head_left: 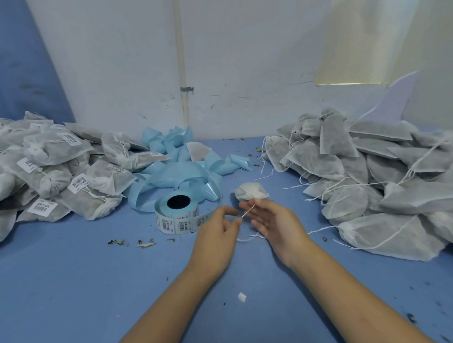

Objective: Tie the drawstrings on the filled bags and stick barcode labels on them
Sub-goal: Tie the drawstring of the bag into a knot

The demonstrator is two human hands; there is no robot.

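Fingers of left hand (218, 232) pinch drawstring (248, 211); right hand (275, 221) grips bag (250, 191) neck.

1. We face a white wall (240, 52), scuffed and cracked low down, which meets a blue surface (81, 283) that fills the foreground.
2. We see a pale pipe (180, 55) running straight down the wall, held by a grey clamp (187, 89).
3. At left we see a blue panel (12, 64). At right, a yellowish translucent sheet (357, 38) catches light above a pale lavender curved board (395, 102).
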